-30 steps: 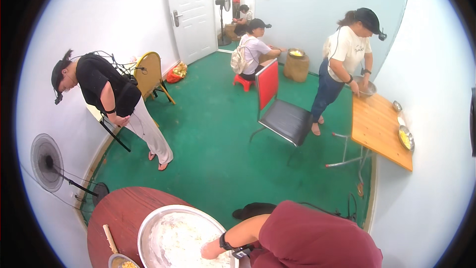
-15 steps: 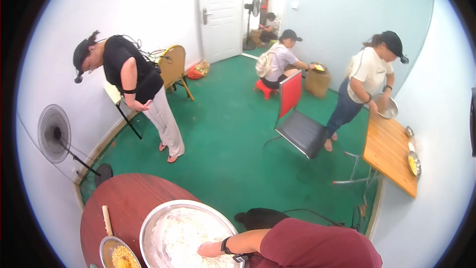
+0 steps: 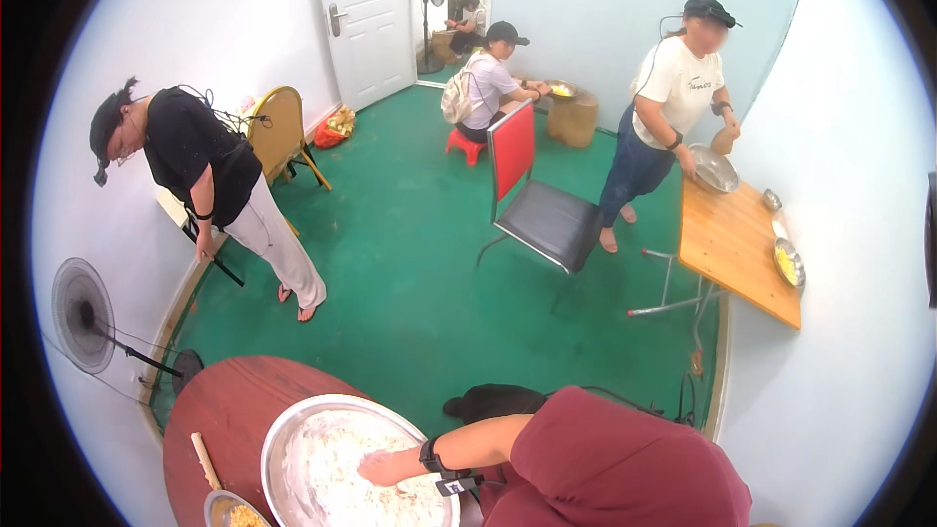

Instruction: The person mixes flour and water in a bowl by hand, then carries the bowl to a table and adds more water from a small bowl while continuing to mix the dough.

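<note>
My right hand point(image 3: 383, 468) reaches down into a wide metal bowl point(image 3: 274, 432) of white, clumpy flour point(image 3: 337, 449). Its fingertips are sunk in the flour, so how they are held does not show. A dark band is round the wrist, and the maroon sleeve comes in from the lower right. Beside the large bowl, at the lower edge, stands a smaller metal bowl point(image 3: 217, 506) with yellow corn kernels point(image 3: 244, 517). Behind it a wooden stick point(image 3: 205, 461), dusted pale, lies on the table. My left hand is outside the picture.
The bowls stand on a round reddish table point(image 3: 229, 400). A standing fan point(image 3: 86, 315) is to its left. A black-seated chair point(image 3: 547, 224), a folding wooden table point(image 3: 732, 244) and three co-workers, one holding a metal bowl point(image 3: 714, 171), are farther off; a mirror hangs behind.
My right hand has shifted slightly left and up within the flour. My view has turned right and down. The person in black has lowered an arm; the person at the wooden table has straightened up.
</note>
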Motion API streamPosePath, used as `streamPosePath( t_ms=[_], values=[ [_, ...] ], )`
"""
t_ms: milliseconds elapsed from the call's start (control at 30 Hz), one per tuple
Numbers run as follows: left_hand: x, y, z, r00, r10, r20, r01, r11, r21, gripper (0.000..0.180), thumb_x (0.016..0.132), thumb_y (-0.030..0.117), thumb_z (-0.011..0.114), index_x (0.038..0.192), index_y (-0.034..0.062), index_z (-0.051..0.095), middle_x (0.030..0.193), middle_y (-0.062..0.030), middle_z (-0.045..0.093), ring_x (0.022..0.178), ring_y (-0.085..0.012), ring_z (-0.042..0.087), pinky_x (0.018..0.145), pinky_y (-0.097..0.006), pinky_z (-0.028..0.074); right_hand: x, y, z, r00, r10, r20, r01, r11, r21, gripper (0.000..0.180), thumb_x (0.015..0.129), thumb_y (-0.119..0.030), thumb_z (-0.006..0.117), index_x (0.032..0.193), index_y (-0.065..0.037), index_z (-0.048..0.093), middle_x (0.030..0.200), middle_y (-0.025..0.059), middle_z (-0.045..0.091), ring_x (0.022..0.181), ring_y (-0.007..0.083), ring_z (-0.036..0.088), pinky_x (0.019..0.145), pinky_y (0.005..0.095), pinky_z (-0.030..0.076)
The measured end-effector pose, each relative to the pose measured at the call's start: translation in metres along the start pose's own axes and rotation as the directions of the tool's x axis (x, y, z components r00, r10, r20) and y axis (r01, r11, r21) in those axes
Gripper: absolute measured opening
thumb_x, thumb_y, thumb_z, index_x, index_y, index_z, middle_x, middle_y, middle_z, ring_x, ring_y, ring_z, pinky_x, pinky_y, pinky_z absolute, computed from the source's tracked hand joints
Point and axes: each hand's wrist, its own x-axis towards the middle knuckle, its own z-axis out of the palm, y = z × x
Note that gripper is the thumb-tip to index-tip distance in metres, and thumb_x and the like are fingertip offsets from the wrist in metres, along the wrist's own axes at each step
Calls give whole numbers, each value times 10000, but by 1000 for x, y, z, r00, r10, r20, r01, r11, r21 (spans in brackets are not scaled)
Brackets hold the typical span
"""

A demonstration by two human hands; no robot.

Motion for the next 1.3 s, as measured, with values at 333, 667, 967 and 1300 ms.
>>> streamPosePath(
  t_ms=[333,667,967,1300],
  values=[
    [-6,-5,0,999,-46,-17,46,999,-10,586,699,-53,419,1266,-64,271,1272,-279,309,1194,-361,297,1014,-408,205,28,24,-19,970,242,-14,-238,963,124,334,717,-198,604,953,30,538,935,217,568,930,332,537,816,407,425],
    [-5,-2,-1,1000,-25,-17,24,999,-32,611,681,-73,421,1273,-55,268,1276,-275,305,1199,-357,292,1016,-404,201,-26,-22,16,961,-144,238,214,929,-302,477,616,-276,678,988,-1,564,1188,276,372,1091,402,392,841,461,411],
    [-11,10,-4,999,-11,-41,7,996,-85,634,665,-90,423,1278,-47,266,1280,-271,302,1205,-354,288,1018,-400,197,-15,1,56,980,-178,87,196,937,-288,188,709,-107,511,825,21,585,822,210,549,781,328,560,643,389,475],
    [-70,-21,-40,968,-201,-151,134,920,-367,661,647,-110,426,1284,-37,263,1284,-267,298,1210,-350,284,1020,-396,193,-28,20,35,972,-234,18,234,972,-2,189,703,-83,502,841,23,577,802,216,585,775,364,568,692,421,459]
  ],
)
